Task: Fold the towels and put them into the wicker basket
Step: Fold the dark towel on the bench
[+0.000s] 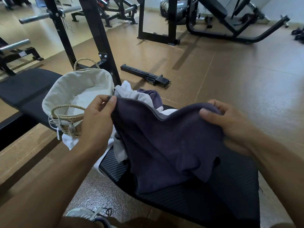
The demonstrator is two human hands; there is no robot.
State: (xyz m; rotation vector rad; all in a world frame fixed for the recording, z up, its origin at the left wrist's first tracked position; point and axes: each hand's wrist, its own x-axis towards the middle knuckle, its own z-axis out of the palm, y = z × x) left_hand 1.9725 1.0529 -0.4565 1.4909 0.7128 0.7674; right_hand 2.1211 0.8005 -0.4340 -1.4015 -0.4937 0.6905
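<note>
Bench edge under hands-held towel

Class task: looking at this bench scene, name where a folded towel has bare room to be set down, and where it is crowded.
Free: the lined inside of the wicker basket, which holds nothing, and the black bench pad left of it. Crowded: the pad between basket and purple towel, heaped with white and purple towels; the left hand and right hand pinch the purple towel's top edge.

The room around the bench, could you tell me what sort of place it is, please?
Most likely a gym: barbell bars on black racks, a padded weight bench, and further exercise machines behind.
</note>
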